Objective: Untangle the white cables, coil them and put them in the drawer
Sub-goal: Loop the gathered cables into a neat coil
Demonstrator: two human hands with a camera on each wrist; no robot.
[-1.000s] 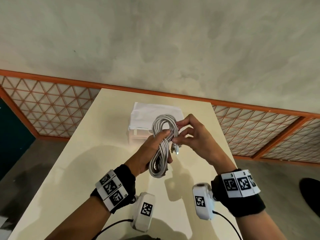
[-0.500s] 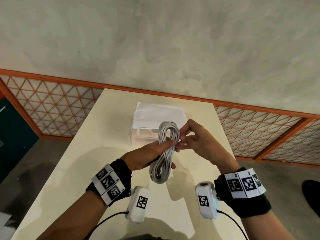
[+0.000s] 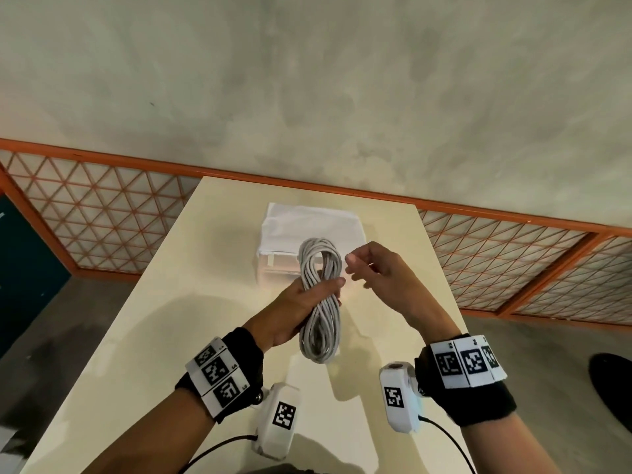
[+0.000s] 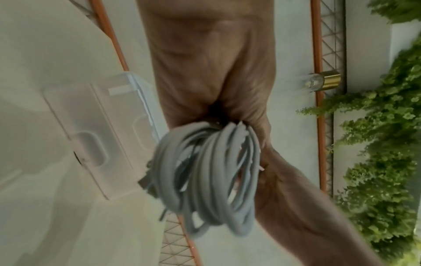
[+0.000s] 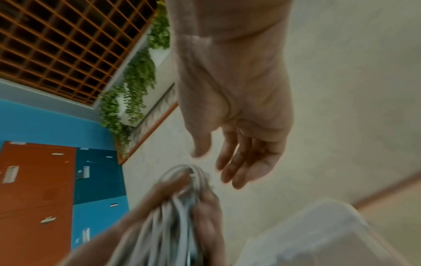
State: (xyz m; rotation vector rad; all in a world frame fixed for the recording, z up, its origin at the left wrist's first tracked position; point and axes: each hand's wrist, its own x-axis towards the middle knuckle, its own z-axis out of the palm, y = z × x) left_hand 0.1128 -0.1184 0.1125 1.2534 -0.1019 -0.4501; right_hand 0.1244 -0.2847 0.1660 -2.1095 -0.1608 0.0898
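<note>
- left hand [image 3: 301,311] gripped the coiled white cables [image 3: 320,299] at the waist of the bundle, fingers and thumb wrapped round it. judging by the loops flaring above and below the fist, squeezing the middle was what kept the turns from springing apart.
- the coil hung upright, above the counter [image 3: 143,336] and not touching it, just in front of the drawer box [image 3: 273,268].
- left wrist view showed the loops [image 4: 205,180] bunched tight where they left the palm, with one dark plug end poking out on the drawer side. couldn't tell whether the other end was tucked in.
- right hand [image 3: 379,271] was beside the top loop, grip loose: fingers relaxed and half spread, holding nothing. right wrist view confirmed it, open palm [image 5: 246,144] near the cables but apart from them.
- free right hand was probably there to pull the drawer, since the left was tied up keeping the coil together.
- the drawer was a translucent plastic unit [image 4: 98,136] with a white cloth [image 3: 307,224] on top; the front looked closed, handle recess facing the person.
- task read: untangle and coil looked done, stow not yet done.
- risk: easing the left grip before the coil is inside would likely let the loops splay.
</note>
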